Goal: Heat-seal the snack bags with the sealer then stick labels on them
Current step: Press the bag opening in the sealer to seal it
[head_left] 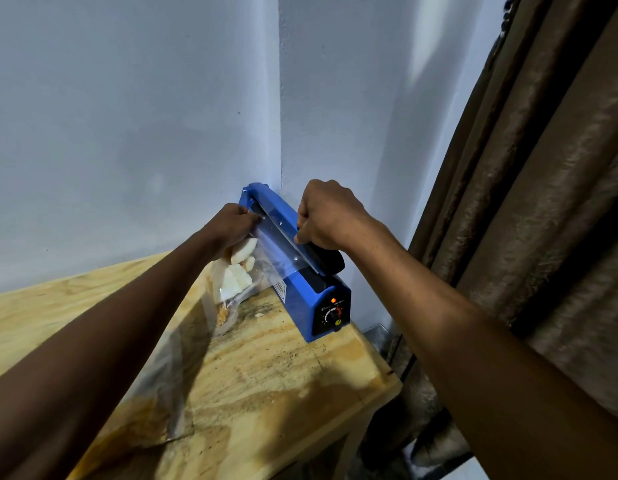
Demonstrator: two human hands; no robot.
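A: The hands first. The right hand (pixel 326 216) is curled round the black handle of the blue metal heat sealer (pixel 300 271) at mid-frame, with the arm lowered onto the bag. The left hand (pixel 231 225) pinches the top edge of the clear plastic snack bag of pale chips (pixel 236 275), holding it at the far end of the sealing bar.

B: Where does the bag lie?

A: Its mouth is under the bar; its body hangs off the sealer's left side onto the pale wooden table (pixel 266 375). I'd keep the film flat and taut across the bar, chips well clear of the seam, and press evenly until the orange lamp (pixel 333 300) goes out.

B: Any writing?

A: White lettering sits above the black dial (pixel 333 317) on the near end, too blurred to read. A small printed sticker on the sealer's side is unreadable too. No labels are in view; another clear plastic bag (pixel 151 386) lies lower left.
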